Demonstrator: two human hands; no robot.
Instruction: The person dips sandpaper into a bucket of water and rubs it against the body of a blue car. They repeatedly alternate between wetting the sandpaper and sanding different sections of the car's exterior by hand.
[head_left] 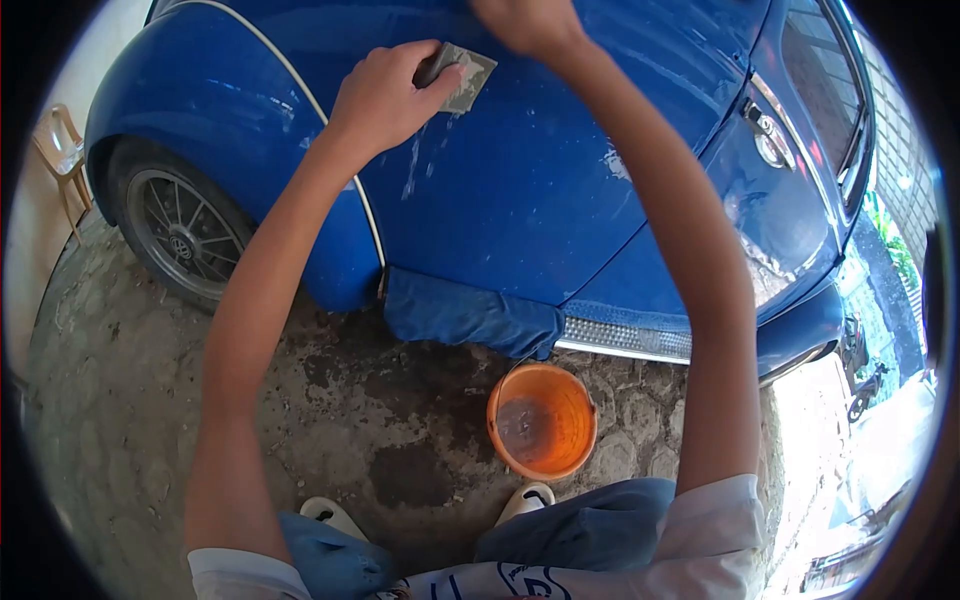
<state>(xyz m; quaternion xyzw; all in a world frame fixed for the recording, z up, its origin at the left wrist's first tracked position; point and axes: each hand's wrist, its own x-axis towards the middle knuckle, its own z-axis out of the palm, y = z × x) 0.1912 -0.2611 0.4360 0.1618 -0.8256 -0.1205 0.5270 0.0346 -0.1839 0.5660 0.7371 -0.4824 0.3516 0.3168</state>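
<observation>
My left hand (385, 95) is closed on a folded, grey, worn-looking piece of sandpaper (472, 82), with the thumb across it. The piece lies against the blue car body (500, 170), and pale wet streaks run down the paint below it. At the top edge, my right hand (530, 22) is close to the same panel, slightly blurred. Its fingers are cut off by the frame, so whether they hold anything does not show.
An orange bucket (577, 420) with some cloudy liquid stands on the stained ground in front of my feet. A blue cloth (460, 308) hangs over the running board (630, 338). At left are the car's wheel (180, 225) and a plastic chair (62, 150).
</observation>
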